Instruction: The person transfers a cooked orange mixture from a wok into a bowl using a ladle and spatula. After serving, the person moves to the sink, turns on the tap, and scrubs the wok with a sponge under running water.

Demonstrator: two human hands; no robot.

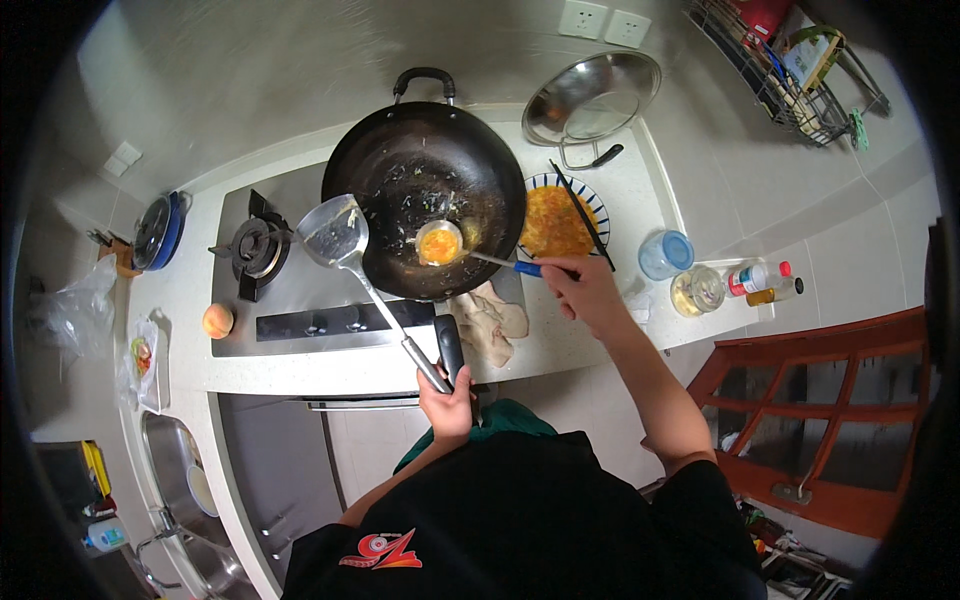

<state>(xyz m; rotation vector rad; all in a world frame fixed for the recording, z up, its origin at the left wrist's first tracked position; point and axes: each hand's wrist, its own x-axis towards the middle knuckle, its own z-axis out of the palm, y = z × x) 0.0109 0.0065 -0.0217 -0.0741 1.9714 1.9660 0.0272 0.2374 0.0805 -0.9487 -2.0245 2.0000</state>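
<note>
My left hand (447, 403) grips the metal handle of a wide spatula (335, 234), whose blade is at the left rim of a dark wok (427, 157). The wok's long black handle (450, 346) runs down beside that hand; whether the hand also touches it I cannot tell. My right hand (585, 292) holds a small metal ladle (439, 238) by its blue and black handle. The ladle's bowl, with orange-yellow food in it, is over the lower part of the wok. Bits of food cling to the wok's inside.
Right of the wok, black chopsticks (581, 214) lie across a plate of orange-yellow food (551, 225). A metal lid (592, 94) leans on the wall. Jars (666, 255) and bottles (750, 279) stand farther right. A cloth (491, 322), a gas burner (259, 247) and a peach (217, 320) are nearby.
</note>
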